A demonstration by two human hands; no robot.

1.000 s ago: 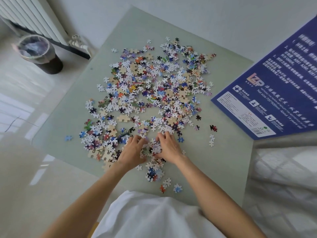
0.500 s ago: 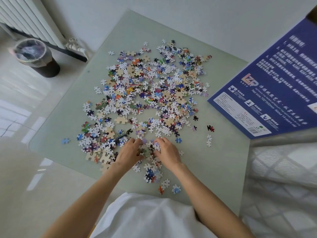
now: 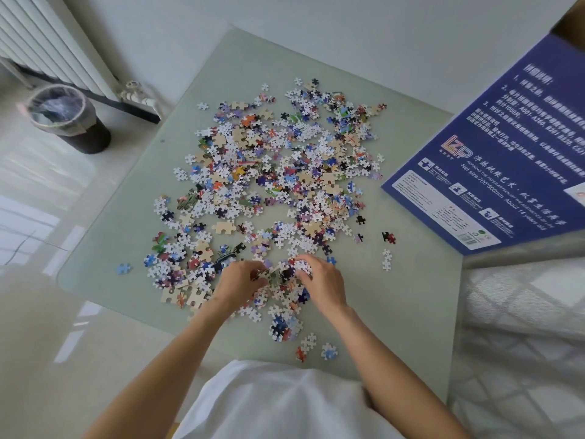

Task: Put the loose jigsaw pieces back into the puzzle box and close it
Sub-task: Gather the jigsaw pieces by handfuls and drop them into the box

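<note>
Pieces [image 3: 278,172] are pretty much all spread over the surface [image 3: 411,296] yet, hundreds of them, way too many to count. One box [image 3: 493,160] sits well off to the right, nothing visibly in it. Left hand [image 3: 239,282] and right hand [image 3: 323,285] curl around a small heap at the near edge, so I'd say it's barely begun.

"LZP" — on puzzle box [image 3: 493,172]

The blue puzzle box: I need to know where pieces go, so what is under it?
The blue puzzle box lies printed side up, its near corner resting on the glass table. No loose pieces show beneath; whatever it covers is hidden.
</note>
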